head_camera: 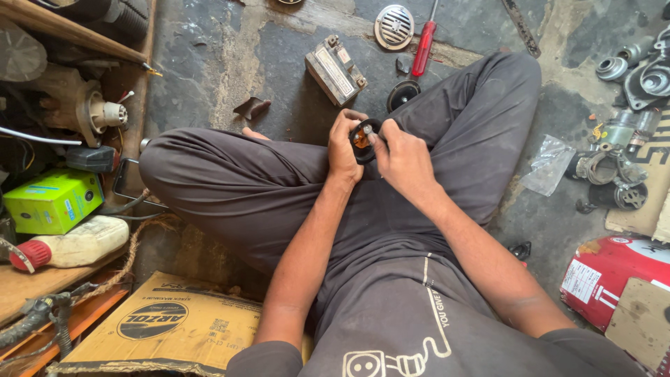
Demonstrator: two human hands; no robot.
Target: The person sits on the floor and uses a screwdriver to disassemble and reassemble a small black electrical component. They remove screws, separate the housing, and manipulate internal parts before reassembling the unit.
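Cracked concrete floor carries small battery; red screwdriver; round grille.

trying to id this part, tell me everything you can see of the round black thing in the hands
The round black part is a small ring-shaped piece with an orange and metallic centre; the material looks like dark plastic or rubber, though it is too small to be sure. It is held above the crossed legs, face up toward the camera. The left hand grips its left side and the right hand its right, fingertips on the rim.

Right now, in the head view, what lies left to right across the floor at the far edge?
Small grey rectangular battery → round slotted metal grille → red-handled screwdriver → long dark metal strip → cluster of grey metal parts.
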